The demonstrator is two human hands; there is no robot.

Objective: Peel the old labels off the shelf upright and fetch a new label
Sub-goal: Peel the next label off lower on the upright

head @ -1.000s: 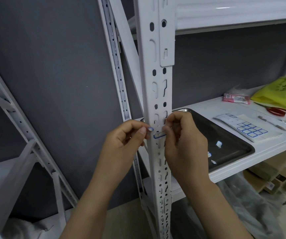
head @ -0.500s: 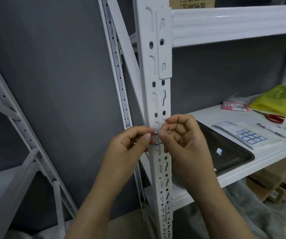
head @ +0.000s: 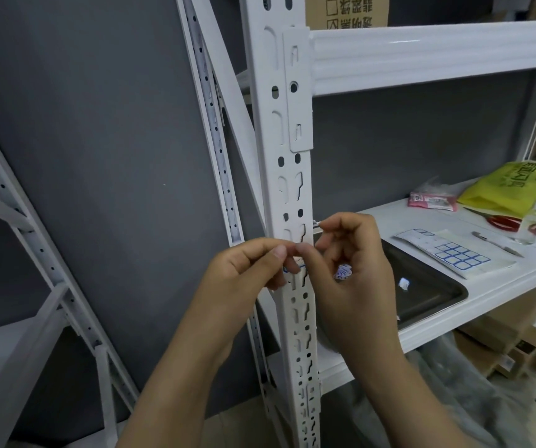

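Drawing hands (head: 244, 273) (head: 354, 263) together over label (head: 294, 269)

Open reach between upper beam (head: 421, 56) and shelf (head: 486, 307) right of the upright (head: 287, 189), tray (head: 434, 302) just behind it, label sheet (head: 454, 253) and bottle (head: 531, 221) farther right, diagonal brace (head: 231, 101) barring the left.

The upright (head: 292, 176) before me is smooth, white-painted metal; at three o'clock, a dull steel tray (head: 434, 286) and a glossy paper label sheet (head: 454, 253).
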